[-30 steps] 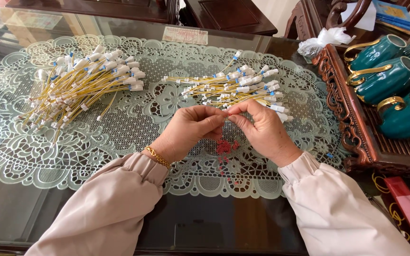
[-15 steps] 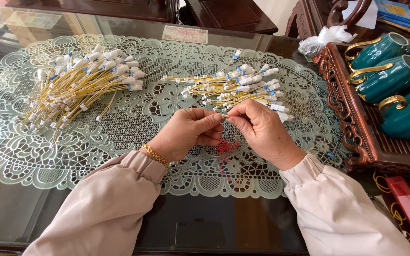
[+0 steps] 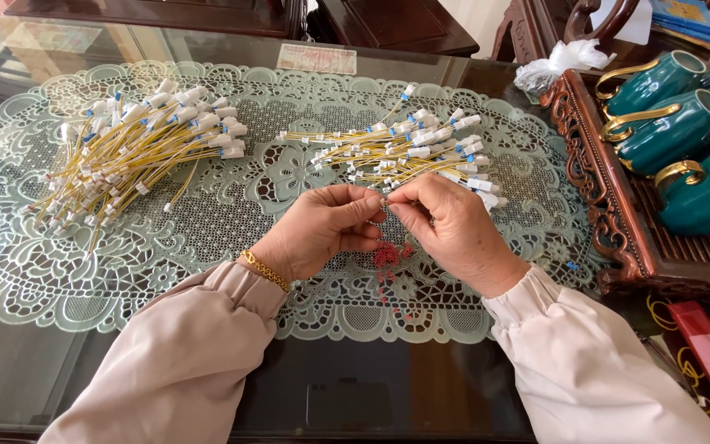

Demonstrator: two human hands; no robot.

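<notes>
- Head view: the left hand [image 3: 318, 230] and the right hand [image 3: 454, 230] meet fingertip to fingertip over the middle of the lace mat [image 3: 207, 222] on the glass worktop [image 3: 34, 370], towards its near edge.
- Both grips are closed in a fine pinch on one small piece at the point where the fingertips touch; it is too small and too hidden to name with certainty, though it looks like the end of one of the thin yellow cables.
- A scatter of tiny red bits [image 3: 386, 256] lies on the mat just below the hands.
- The right pile of cables [image 3: 404, 152] sits just beyond the hands; the left pile of cables [image 3: 137, 152] lies well apart, towards the worktop's left edge.
- Judged from their look, the cables are light, thin and limp, with stiff white plastic ends; the hard end seems the surest place to hold, since the cord would bend and slip.
- The red bits seem light enough to roll or scatter, so fingertip pinching suits them.
- A carved wooden tray [image 3: 601, 205] with teal cups [image 3: 659, 123] stands along the right edge.
</notes>
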